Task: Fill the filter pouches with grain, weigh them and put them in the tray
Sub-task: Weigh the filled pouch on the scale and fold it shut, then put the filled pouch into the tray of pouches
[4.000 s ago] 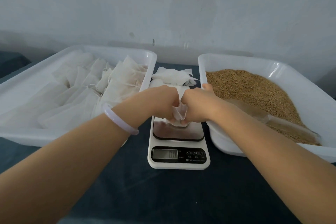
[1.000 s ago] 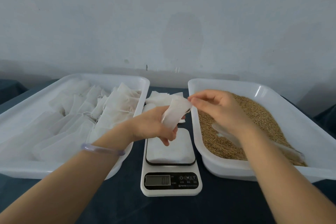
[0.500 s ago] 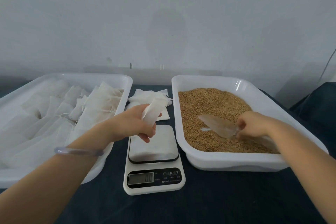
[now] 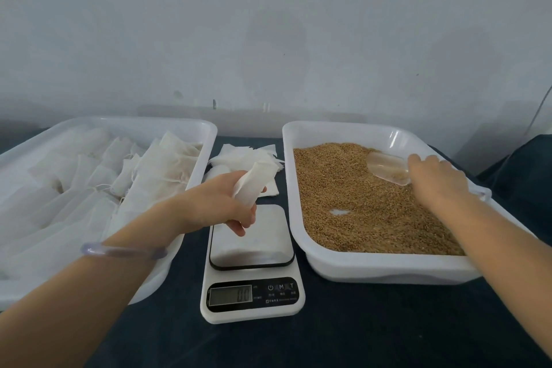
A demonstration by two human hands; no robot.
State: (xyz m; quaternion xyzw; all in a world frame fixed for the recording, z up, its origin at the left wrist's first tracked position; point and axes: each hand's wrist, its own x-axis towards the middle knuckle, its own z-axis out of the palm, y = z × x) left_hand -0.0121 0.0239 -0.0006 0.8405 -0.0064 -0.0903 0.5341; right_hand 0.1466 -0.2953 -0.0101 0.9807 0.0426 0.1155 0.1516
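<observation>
Pale, matt plaster wall (image 4: 268, 24) is seen behind a surface (image 4: 358, 331) covered in dark blue cloth. Two white, glossy plastic trays with rounded corners are set on it, with a digital scale (image 4: 254, 302) between them.

The left tray (image 4: 191, 125) is filled with flat, rectangular filter pouches (image 4: 149, 176) of thin white fibrous material, laid overlapping, with fine drawstrings visible on some. A loose stack of empty pouches (image 4: 248, 155) is laid on the cloth behind the scale, between the two trays.

The right tray (image 4: 373, 269) is covered with a layer of small golden-brown grain (image 4: 358, 218), granular and uneven. One small bare patch (image 4: 340, 212) of white tray floor is exposed in it.

The scale is made of white plastic, with a smooth, grey, reflective weighing plate (image 4: 254, 242) of rounded-square shape and a black front panel carrying a grey display (image 4: 230, 296). Its digits cannot be read for certain.

One soft, limp pouch (image 4: 251, 185) is gripped in the left hand (image 4: 215, 206), whose fingers are curled round its lower part, so that it is held above the far edge of the weighing plate, its upper end tilted away. A translucent, pale violet bangle (image 4: 122, 251) is worn on that wrist.

A clear plastic scoop (image 4: 388, 170) with a rounded bowl is gripped by the right hand (image 4: 433, 179), closed over its handle end. Its bowl is laid on the grain at the far side of the right tray, with some grain seen through its wall.
</observation>
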